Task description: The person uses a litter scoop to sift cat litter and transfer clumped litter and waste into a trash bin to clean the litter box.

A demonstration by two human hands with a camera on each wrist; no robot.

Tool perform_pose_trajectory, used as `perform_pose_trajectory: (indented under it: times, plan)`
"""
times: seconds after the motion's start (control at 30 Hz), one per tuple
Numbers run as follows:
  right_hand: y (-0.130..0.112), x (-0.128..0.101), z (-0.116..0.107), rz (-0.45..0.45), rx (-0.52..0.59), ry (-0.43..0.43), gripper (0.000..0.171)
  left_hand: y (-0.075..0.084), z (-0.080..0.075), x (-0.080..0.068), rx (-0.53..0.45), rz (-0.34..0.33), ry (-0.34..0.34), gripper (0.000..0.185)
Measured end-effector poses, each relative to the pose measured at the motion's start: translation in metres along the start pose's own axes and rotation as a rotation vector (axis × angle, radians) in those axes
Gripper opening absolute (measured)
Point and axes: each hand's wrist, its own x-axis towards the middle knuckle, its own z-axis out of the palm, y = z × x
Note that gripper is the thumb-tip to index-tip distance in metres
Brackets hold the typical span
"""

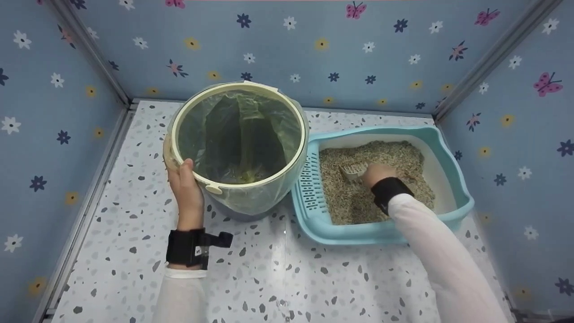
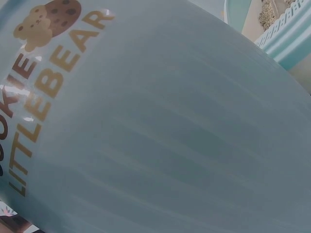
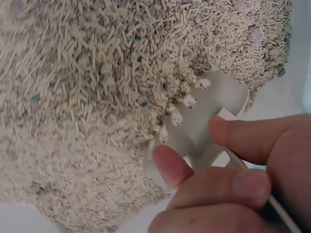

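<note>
My left hand holds the near left side of a round bin, its thumb at the cream rim and its fingers on the outside. A translucent yellowish bag lines the bin and folds over its edge. The bin's pale wall, printed with lettering and a bear, fills the left wrist view. To the right, my right hand grips a pale slotted litter scoop. The scoop's head lies in pellet cat litter, with litter along its slotted edge.
A turquoise litter box with a perforated left ledge stands close beside the bin. Both are on a speckled white floor. Blue flowered panels enclose the back and both sides.
</note>
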Motion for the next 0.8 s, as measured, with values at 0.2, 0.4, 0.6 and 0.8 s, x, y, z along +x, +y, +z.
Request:
perform_pose_trajectory:
  times: [0.2,0.4,0.6,0.8]
  plan:
    - [0.003,0.019,0.018,0.019,0.152,0.016,0.037,0.000,-0.002,-0.001,-0.010,-0.012,0.025,0.060]
    - [0.011,0.034,0.028,0.042,0.288,-0.037,0.033,0.002,-0.001,-0.002,0.030,-0.004,0.016,0.060]
    - [0.016,0.035,0.028,0.008,0.398,-0.087,0.037,0.001,0.000,-0.002,-0.001,-0.022,0.031,0.059]
    - [0.018,0.032,0.028,0.012,0.531,-0.130,0.029,0.000,0.002,-0.001,-0.002,-0.025,0.043,0.060]
